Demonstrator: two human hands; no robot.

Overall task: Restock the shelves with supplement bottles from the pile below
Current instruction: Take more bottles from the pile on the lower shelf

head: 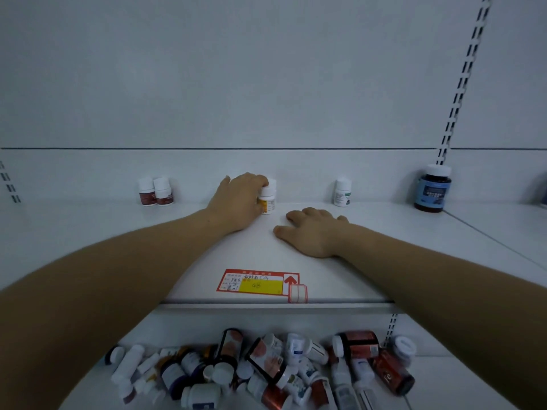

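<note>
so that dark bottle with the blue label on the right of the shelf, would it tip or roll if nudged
The blue-label bottle stands upright and looks squat and wide, so it probably resists tipping. Knocked onto its round side, it would likely roll along the smooth shelf. Its larger size suggests it is heavier than the small white bottles.

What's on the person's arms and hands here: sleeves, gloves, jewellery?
Nothing visible. Both forearms are bare from the frame edge to the wrist, with no sleeve in view. The left hand and right hand wear no gloves, and no watch, ring or bracelet shows.
</note>
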